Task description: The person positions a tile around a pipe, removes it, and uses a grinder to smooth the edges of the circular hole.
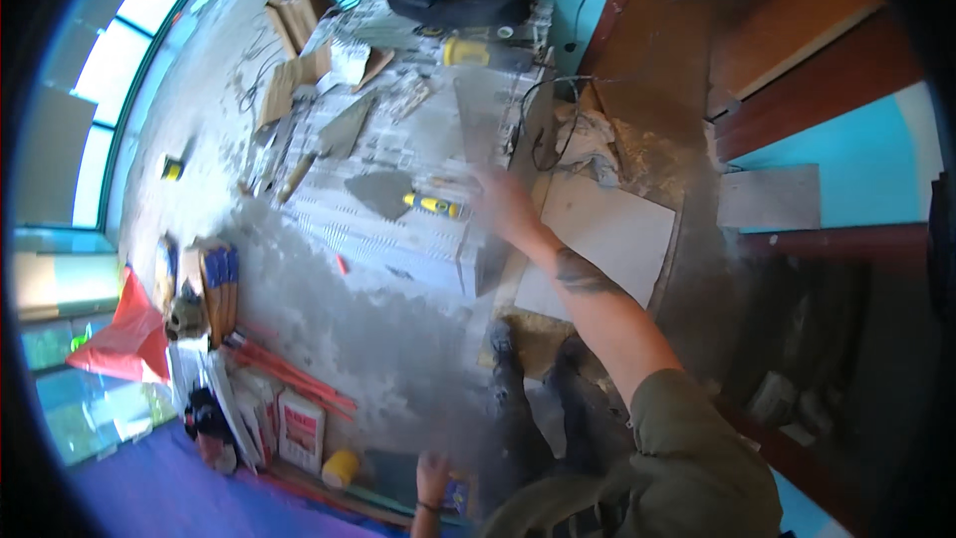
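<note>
Yellow-and-black hand tool (432,204) just left of my right grip (495,203), long axis roughly sideways; grip blurred, can't tell whether closed.

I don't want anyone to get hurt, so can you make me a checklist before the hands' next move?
1. Left hand away from the tools on the covered stack: ok, it is low in the view, apart from them.
2. Right hand away from the yellow-handled tool: not ok, it is close, just to the right.
3. Right hand's grip: cannot tell, too blurred.
4. Wooden-handled trowel away from the right hand: ok, it lies farther left.
5. Floor free of bits: not ok, a small red piece lies beside the stack.
</note>
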`<move>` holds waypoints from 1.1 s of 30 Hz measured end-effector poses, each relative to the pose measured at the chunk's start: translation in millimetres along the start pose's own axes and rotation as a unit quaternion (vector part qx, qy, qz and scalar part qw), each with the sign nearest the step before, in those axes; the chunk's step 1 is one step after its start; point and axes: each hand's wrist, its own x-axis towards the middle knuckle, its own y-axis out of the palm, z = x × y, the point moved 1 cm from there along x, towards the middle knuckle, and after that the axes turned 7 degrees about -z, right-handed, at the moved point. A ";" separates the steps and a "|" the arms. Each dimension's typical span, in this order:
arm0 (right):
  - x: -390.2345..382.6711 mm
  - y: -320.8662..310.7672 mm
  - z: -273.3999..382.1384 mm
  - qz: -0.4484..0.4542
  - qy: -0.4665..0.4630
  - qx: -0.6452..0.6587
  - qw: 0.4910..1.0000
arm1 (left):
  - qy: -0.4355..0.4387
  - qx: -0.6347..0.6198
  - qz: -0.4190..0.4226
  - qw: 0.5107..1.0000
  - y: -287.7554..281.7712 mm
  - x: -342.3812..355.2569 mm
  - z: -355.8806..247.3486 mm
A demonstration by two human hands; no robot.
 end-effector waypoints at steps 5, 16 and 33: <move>92.6 34.7 -48.7 -0.109 -0.032 -0.101 0.988 | -0.013 -0.129 -0.040 0.991 1.4 37.4 -58.9; 272.4 73.4 -132.5 0.012 0.063 -0.440 0.896 | -0.178 0.031 0.039 0.983 97.9 70.9 174.5; 96.9 -125.5 -142.2 -0.008 0.043 -0.129 0.991 | 0.110 -0.114 0.144 0.977 120.1 174.4 -103.3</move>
